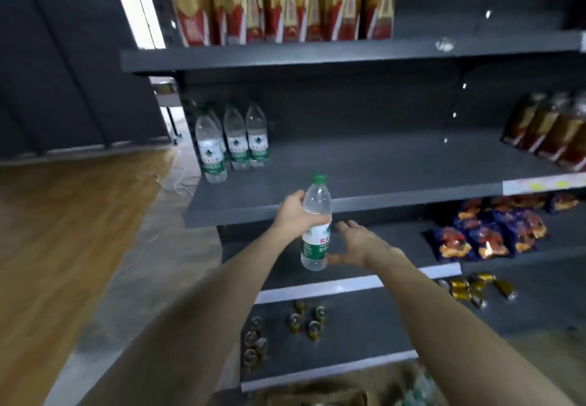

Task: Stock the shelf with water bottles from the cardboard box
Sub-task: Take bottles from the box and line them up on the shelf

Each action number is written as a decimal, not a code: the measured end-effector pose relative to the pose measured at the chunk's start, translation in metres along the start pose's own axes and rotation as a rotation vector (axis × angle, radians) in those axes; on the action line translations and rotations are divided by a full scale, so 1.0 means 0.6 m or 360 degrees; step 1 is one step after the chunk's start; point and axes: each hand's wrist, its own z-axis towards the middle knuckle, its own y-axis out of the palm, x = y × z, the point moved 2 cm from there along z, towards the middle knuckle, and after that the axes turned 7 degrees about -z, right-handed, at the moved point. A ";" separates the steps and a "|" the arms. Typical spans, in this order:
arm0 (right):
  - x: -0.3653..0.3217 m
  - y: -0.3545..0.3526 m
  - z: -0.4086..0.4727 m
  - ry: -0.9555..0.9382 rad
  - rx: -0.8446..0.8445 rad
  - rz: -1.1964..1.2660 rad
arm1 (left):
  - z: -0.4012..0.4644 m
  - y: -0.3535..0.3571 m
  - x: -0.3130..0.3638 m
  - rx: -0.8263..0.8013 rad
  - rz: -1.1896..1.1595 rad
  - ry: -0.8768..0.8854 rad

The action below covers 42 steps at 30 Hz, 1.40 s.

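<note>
We stand in front of a dark grey shelf (396, 164) unit with several levels, and to the left of it we see a wooden floor (63, 231). On the top level there is a row of red and gold packages (279, 2), standing upright. The middle level carries a small group of water bottles (231, 139) at its far left end, and some brown bottles (551, 129) at the right end. One level lower, at the right, lie blue snack bags (485, 234), and on the lowest level we see small gold-wrapped items (301, 320), too blurred to name. At the bottom edge a part of the cardboard box (336, 389) shows. Our left hand (295, 212) grasps a water bottle (315, 225) with a green cap around its upper body and holds it upright, just in front of the middle level's near edge. Our right hand (358, 240) is released, fingers spread, just beside the lower part of this bottle.
</note>
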 end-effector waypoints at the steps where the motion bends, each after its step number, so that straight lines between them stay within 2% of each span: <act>1: -0.020 -0.018 0.013 -0.0047 0.0039 -0.0020 | 0.003 -0.027 0.019 0.0041 0.0012 0.0037; 5: -0.083 -0.061 0.057 -0.0156 0.0135 -0.0056 | 0.018 -0.100 0.060 0.0119 0.0037 0.0164; 12: -0.167 -0.107 0.149 -0.0072 0.0185 -0.0019 | 0.114 -0.212 0.081 0.0220 0.0005 0.0230; 18: -0.208 -0.120 0.239 -0.0010 0.0190 -0.0047 | 0.208 -0.275 0.069 0.0135 -0.0026 0.0257; 26: -0.266 -0.107 0.324 -0.0084 0.0264 -0.0065 | 0.294 -0.330 0.021 0.0060 -0.0055 0.0174; 28: -0.275 -0.107 0.339 -0.0081 0.0291 -0.0007 | 0.307 -0.342 0.018 -0.0024 -0.0026 0.0174; 33: -0.300 -0.109 0.376 -0.0082 0.0395 0.0185 | 0.322 -0.369 0.047 -0.0289 0.0322 0.0173; 38: -0.318 -0.095 0.401 -0.0076 0.0372 0.0488 | 0.333 -0.384 0.080 -0.0112 0.0798 0.0543; 42: -0.333 -0.088 0.420 -0.0041 0.0454 0.0528 | 0.332 -0.397 0.082 0.0045 0.1218 0.0650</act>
